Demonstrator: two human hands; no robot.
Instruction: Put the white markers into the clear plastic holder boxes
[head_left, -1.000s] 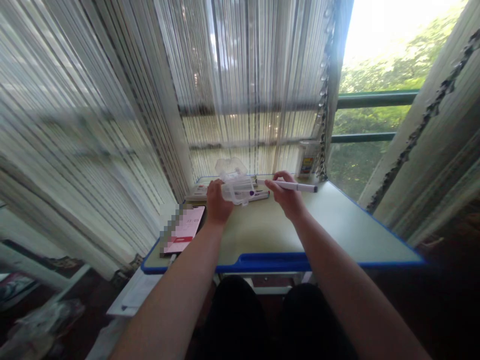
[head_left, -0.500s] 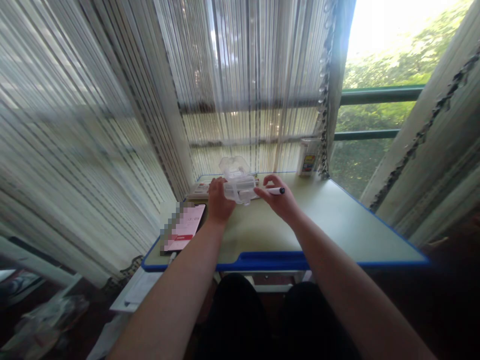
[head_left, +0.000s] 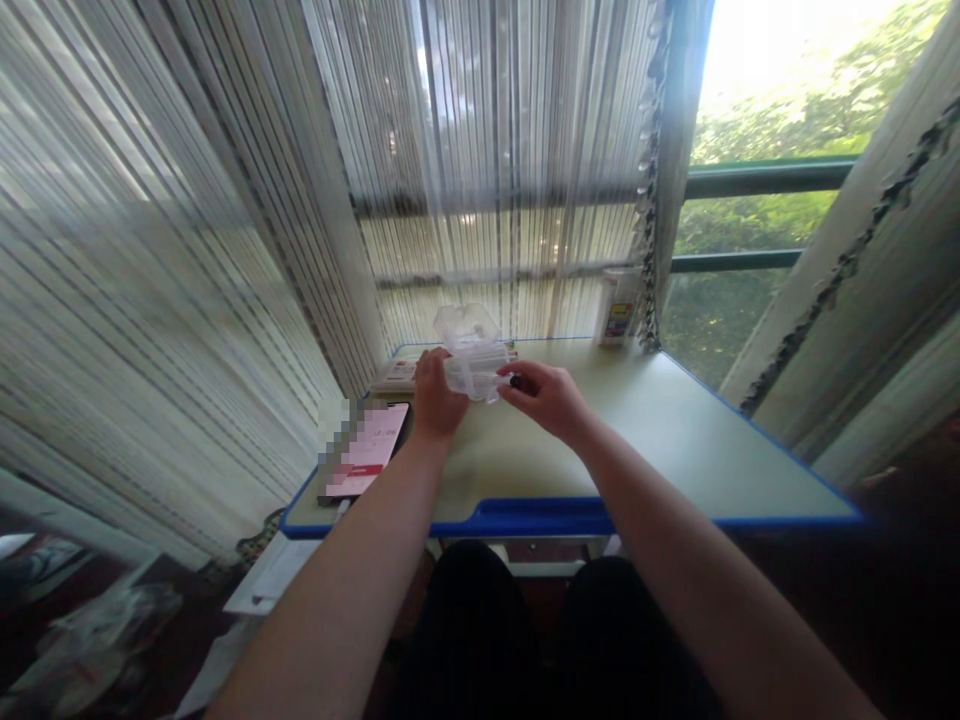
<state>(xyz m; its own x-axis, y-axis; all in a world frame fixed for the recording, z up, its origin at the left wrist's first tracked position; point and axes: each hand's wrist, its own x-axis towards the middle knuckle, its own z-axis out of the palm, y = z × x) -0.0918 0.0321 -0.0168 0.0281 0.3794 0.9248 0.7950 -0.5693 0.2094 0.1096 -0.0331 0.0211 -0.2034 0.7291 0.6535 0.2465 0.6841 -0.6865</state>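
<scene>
My left hand (head_left: 438, 402) is closed around the left side of a clear plastic box (head_left: 472, 378), held above the desk. The box's see-through lid (head_left: 466, 324) stands raised at the back. At the box's right end is my right hand (head_left: 549, 396), its thumb and fingers pinched on a marker pen (head_left: 515, 381). Only the marker's black end shows clearly; the rest points left into the box and is hard to make out. Other long pale items seem to lie inside the box, too blurred to name.
A phone (head_left: 369, 450) with a lit screen lies at the desk's left. Behind my left hand sits a flat printed stack (head_left: 395, 376). A labelled clear container (head_left: 616, 312) stands at the back right. The desk (head_left: 675, 440) has a blue edge; string curtains hang behind.
My right hand has moved left to the box, taking the marker with it. The marker lay across the right hand before; now its black end is at the fingertips. The left hand keeps its hold.
</scene>
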